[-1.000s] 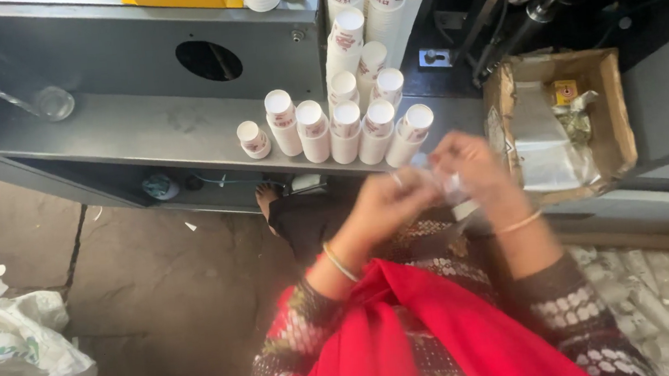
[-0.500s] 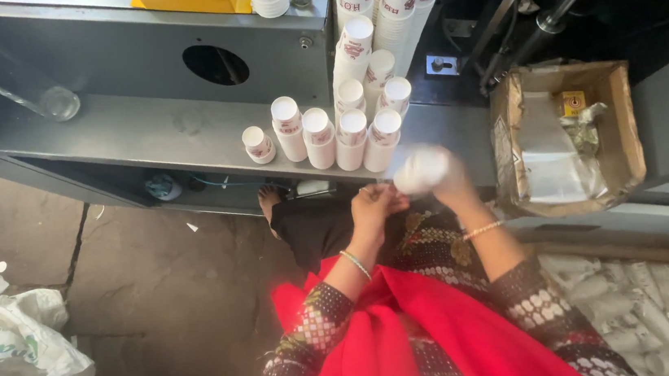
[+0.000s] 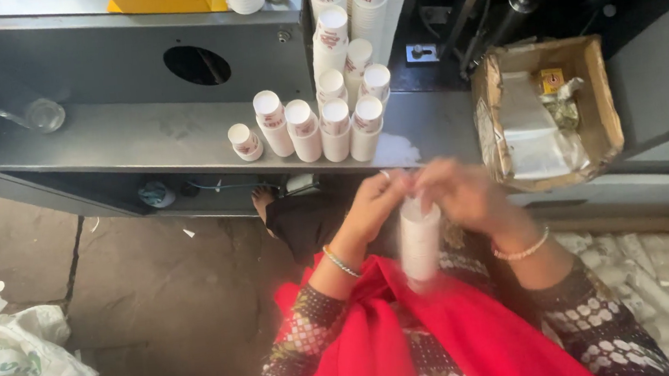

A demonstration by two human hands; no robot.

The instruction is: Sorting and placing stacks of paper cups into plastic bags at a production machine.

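Risk of slippage is judged moderate: the stack of white paper cups (image 3: 420,241) hangs upright over the lap, off the counter (image 3: 142,141), and is held only at its top, so a loosened pinch could drop or splay it; a raised elbow could also topple the standing cup stacks (image 3: 320,124) just ahead. Left hand (image 3: 373,205) and right hand (image 3: 458,192) both close a narrow grip on the stack's upper end; motion blur hides exact finger placement; cardboard box (image 3: 544,110) sits apart at right.
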